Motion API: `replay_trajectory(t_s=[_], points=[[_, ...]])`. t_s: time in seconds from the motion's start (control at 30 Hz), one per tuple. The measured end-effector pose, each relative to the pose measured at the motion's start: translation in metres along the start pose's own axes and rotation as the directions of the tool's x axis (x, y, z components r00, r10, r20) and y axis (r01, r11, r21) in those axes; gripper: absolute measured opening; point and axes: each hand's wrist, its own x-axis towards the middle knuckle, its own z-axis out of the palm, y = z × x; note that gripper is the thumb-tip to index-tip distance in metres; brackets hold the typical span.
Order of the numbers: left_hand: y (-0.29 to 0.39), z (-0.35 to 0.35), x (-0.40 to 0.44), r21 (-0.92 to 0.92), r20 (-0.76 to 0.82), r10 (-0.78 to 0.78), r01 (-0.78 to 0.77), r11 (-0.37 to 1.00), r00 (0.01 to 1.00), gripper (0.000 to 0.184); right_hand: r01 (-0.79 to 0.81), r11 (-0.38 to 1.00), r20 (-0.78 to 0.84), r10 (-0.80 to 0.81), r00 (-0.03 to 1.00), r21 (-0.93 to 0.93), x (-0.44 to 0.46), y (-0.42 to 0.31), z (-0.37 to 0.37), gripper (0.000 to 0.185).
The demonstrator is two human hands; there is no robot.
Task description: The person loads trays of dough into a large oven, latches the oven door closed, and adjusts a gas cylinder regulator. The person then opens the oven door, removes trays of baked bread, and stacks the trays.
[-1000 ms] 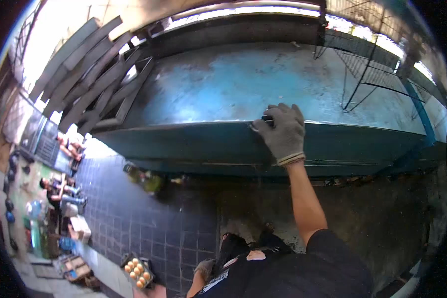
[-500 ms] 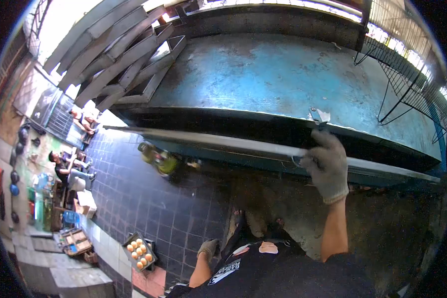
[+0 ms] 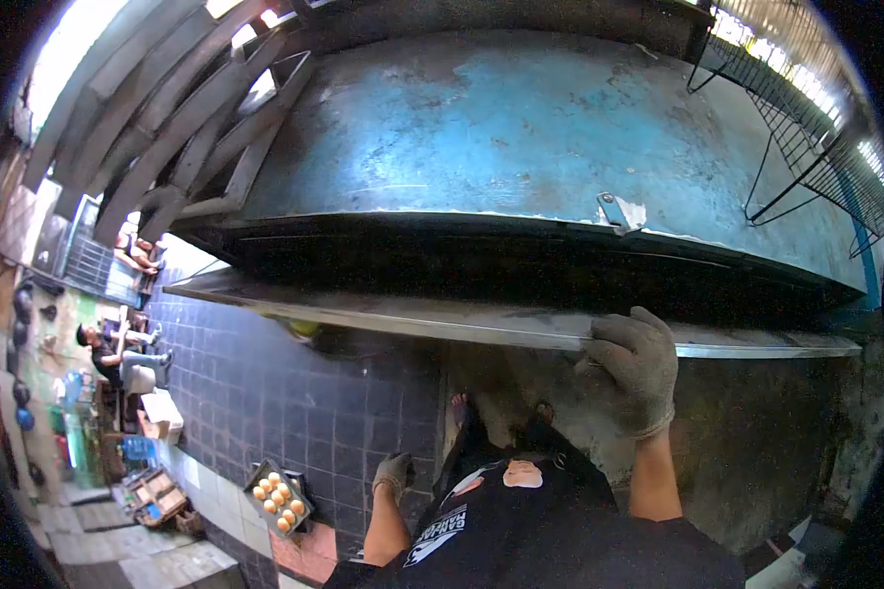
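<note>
My right hand [image 3: 634, 368], in a knitted grey glove, has its fingers hooked over the edge of a long metal door [image 3: 442, 329]. That door leans outward from the front of a large blue metal cabinet [image 3: 521, 128], leaving a dark gap whose inside I cannot make out. Low at my side hangs my left hand [image 3: 393, 473], also gloved, with loose fingers and nothing visible in it; it is apart from the door. On the cabinet top near its front edge lies a small flat bluish piece [image 3: 612, 209] beside a white scrap [image 3: 633, 215].
Stacked metal trays [image 3: 216, 147] stand on the cabinet's left end, a wire rack [image 3: 805, 137] on its right. A crate of round buns [image 3: 279, 498] sits on the dark tiled floor [image 3: 295, 412]. A seated person [image 3: 118, 353] is far left, near boxes and bottles.
The door has swung outward and down, widening the dark gap and covering more of a green object behind it. My right hand has moved down with it and now grips its edge.
</note>
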Motion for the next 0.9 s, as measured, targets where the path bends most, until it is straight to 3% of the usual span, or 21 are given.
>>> replay_trajectory(t_s=[0.13,0.23,0.33,0.4,0.43,0.53,0.63,0.77,0.8,0.9], points=[[-0.010,0.020,0.007,-0.032,0.055,0.085,-0.084,0.996,0.995,0.017,0.035,0.999,0.012,-0.036,0.999,0.033,0.007,0.009,0.000,0.035],[-0.023,0.045,0.001,-0.191,0.020,0.050,-0.045,0.981,0.999,0.019,0.075,0.996,-0.022,-0.074,0.997,0.047,0.011,0.020,0.002,0.035],[0.013,0.065,-0.034,0.053,-0.011,-0.126,0.126,0.991,0.992,0.025,0.087,0.996,-0.056,-0.086,0.995,0.020,0.017,0.034,0.007,0.038],[0.030,0.083,-0.053,0.133,-0.013,-0.152,0.152,0.979,0.988,0.030,0.010,0.998,-0.216,-0.023,0.976,-0.062,0.025,0.044,0.011,0.047],[0.017,0.087,-0.048,0.137,0.005,-0.104,0.102,0.985,0.995,0.030,0.013,0.998,-0.222,-0.026,0.975,-0.064,0.031,0.050,0.016,0.047],[-0.024,0.097,-0.034,0.144,0.068,0.044,-0.053,0.988,0.997,0.033,-0.038,0.998,-0.492,0.006,0.871,-0.054,0.051,0.076,0.037,0.072],[-0.031,0.107,-0.027,0.138,0.107,0.168,-0.182,0.974,0.980,0.034,-0.165,0.981,-0.403,0.109,0.909,-0.106,0.068,0.092,0.040,0.076],[0.027,0.129,-0.077,-0.155,-0.074,-0.187,0.174,0.972,0.980,0.032,-0.226,0.971,-0.379,0.183,0.907,-0.073,0.089,0.097,0.036,0.072],[0.030,0.135,-0.082,-0.192,-0.095,-0.214,0.193,0.962,0.972,0.031,-0.217,0.973,-0.385,0.173,0.907,-0.074,0.092,0.096,0.035,0.072],[0.031,0.138,-0.079,0.021,-0.032,-0.066,0.067,0.998,0.997,0.029,-0.187,0.982,-0.387,0.156,0.909,-0.042,0.092,0.091,0.040,0.044]])
